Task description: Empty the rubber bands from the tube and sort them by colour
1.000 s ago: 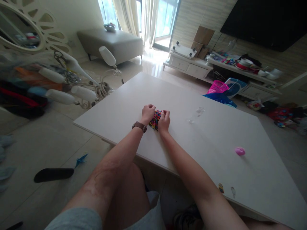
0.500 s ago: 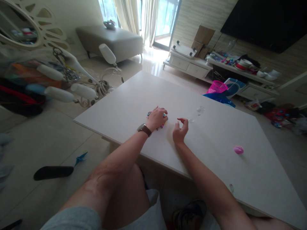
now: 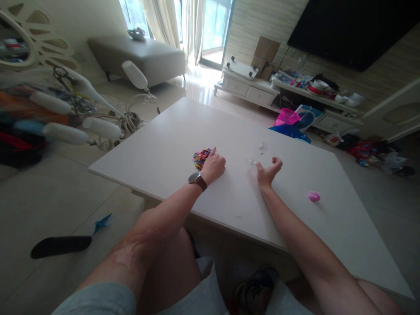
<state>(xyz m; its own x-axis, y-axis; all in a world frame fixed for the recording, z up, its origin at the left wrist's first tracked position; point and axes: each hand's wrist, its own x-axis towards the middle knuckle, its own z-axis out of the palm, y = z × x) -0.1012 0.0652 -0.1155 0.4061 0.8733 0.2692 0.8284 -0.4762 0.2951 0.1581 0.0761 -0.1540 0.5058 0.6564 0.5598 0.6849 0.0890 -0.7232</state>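
A small heap of colourful bands, which look like tiny rubber bands (image 3: 201,158), lies on the white table (image 3: 177,131). My left hand (image 3: 214,168), with a watch on its wrist, rests at the right side of the heap. Its index finger is stretched out and the other fingers are bent; nothing shows in its grip. To the right, my right hand (image 3: 269,174) is held above the table, thumb and fingers curved and apart, holding nothing I can see. Just beyond it are clear plastic pieces (image 3: 263,148), whose exact kind I cannot tell.
A pink roundish object (image 3: 314,196) sits on the table's right part. Left of the table stands a lamp with several white shades (image 3: 101,127). A pink basket (image 3: 286,117) and a blue bag (image 3: 292,133) are beyond the far right edge.
My left hand has shifted to the right side of the heap, uncovering more bands. My right hand has moved right, away from the left, and its fingers are wider apart.
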